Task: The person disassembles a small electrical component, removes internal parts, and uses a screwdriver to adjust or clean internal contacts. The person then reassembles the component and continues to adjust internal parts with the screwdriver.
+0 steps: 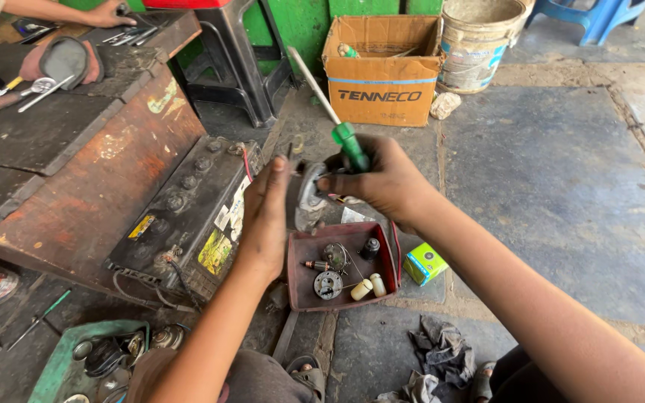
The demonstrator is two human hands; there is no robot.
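My right hand point(386, 179) grips a screwdriver with a green handle point(349, 145), its tip down against a small grey metal part point(312, 190). My left hand point(264, 216) is held flat with fingers up against the left side of that part, steadying it. Both hands hover above a dark red tray point(300, 297) on the floor. The tray holds a small motor armature, a round metal disc, a black cap and two cream cylinders.
A large black battery point(188, 213) leans against a rusty workbench point(69, 172) at left. A cardboard box point(380, 71), a dirty bucket point(479, 45), a small green box point(423, 263), rags point(442, 351) and a green tray of parts point(61, 358) lie around. Another person's hand point(106, 13) rests on the bench top.
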